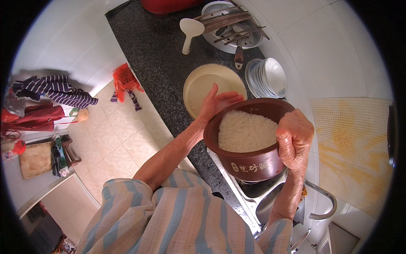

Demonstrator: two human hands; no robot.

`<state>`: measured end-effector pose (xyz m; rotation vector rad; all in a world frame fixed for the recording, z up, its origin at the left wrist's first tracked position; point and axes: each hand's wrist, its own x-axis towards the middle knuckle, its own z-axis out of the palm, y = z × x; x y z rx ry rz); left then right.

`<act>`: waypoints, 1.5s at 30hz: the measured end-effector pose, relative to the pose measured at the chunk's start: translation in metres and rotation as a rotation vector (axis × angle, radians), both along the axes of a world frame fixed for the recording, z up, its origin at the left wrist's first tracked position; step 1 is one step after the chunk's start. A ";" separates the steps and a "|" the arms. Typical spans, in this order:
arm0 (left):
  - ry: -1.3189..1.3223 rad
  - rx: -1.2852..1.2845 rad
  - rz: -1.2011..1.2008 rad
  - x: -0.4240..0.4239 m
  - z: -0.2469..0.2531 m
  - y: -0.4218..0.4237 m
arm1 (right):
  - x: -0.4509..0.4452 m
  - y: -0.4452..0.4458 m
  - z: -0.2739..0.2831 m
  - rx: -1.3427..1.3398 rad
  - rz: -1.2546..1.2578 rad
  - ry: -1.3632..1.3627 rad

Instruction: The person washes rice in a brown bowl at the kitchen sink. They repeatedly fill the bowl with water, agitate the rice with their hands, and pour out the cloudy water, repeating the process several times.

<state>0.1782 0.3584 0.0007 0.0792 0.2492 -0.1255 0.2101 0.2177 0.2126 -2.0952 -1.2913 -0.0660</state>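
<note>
My right hand (295,139) grips the rim of a brown rice-cooker inner pot (219,152), thumb outside and fingers over the edge. The pot is held up off the counter, tilted, and bears writing on its side. White rice grains (247,131) lie banked inside it. Beyond the pot's left rim my left hand (219,100) has its palm turned up and thumb raised, holding nothing; whether it touches the pot is hard to tell. Under that hand stands a round cream basin (203,84) on the dark speckled counter (152,60), with what looks like pale cloudy liquid in it.
A white rice paddle (191,31) lies on the counter. Chopsticks (225,22) rest across a perforated metal steamer tray (219,47) near the wall. Stacked bowls (269,77) stand at right. Below the pot is a steel sink (269,203) with a curved faucet (333,203).
</note>
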 end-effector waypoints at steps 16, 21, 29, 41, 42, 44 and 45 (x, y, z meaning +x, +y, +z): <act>0.008 -0.012 0.002 0.001 -0.002 -0.002 | 0.000 0.003 0.003 -0.002 0.013 -0.011; 0.023 0.012 0.000 0.000 0.003 -0.001 | 0.001 0.003 0.003 -0.012 0.012 -0.019; 0.012 0.004 0.000 0.000 0.000 -0.002 | 0.001 0.004 0.002 -0.027 0.007 -0.016; 0.020 -0.027 -0.006 0.002 -0.001 -0.004 | 0.000 0.004 0.004 -0.036 0.006 -0.029; 0.027 -0.022 -0.006 0.002 0.000 -0.005 | 0.000 0.004 0.004 -0.036 0.007 -0.028; 0.024 -0.027 -0.008 0.002 0.000 -0.005 | 0.000 0.004 0.005 -0.037 0.008 -0.026; 0.025 -0.028 -0.006 0.002 -0.001 -0.005 | 0.000 0.004 0.004 -0.037 0.008 -0.025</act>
